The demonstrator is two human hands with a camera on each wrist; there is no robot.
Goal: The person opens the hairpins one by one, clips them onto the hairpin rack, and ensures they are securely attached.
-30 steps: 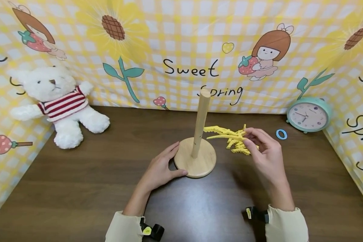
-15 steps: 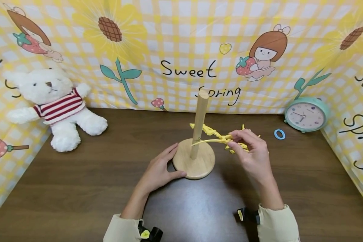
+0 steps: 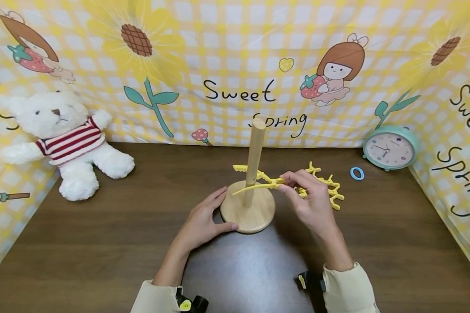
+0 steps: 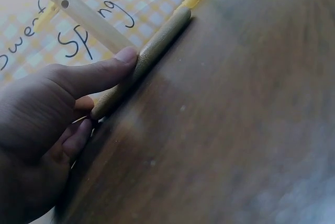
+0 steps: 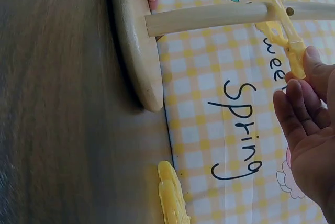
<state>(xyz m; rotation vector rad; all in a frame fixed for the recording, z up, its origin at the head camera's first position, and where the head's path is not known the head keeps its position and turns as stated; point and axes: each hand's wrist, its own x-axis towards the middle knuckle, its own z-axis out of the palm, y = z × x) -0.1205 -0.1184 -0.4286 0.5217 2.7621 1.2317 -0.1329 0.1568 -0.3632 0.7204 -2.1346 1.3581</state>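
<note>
Right of centre, the right hand (image 3: 311, 200) has a pinching grip on a yellow forked piece (image 3: 273, 184), its prongs before and behind the upright wooden post (image 3: 255, 152). Mid-frame, the left hand (image 3: 203, 217) grips the round base (image 3: 263, 213) by its rim. Further right lie more yellow pieces (image 3: 334, 186) and a blue ring (image 3: 352, 174); a white teddy (image 3: 76, 141) sits upper left.

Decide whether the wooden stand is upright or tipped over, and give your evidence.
Upright: the round base lies flat on the table, the pole rises from its middle, and the left hand holds the edge.
</note>
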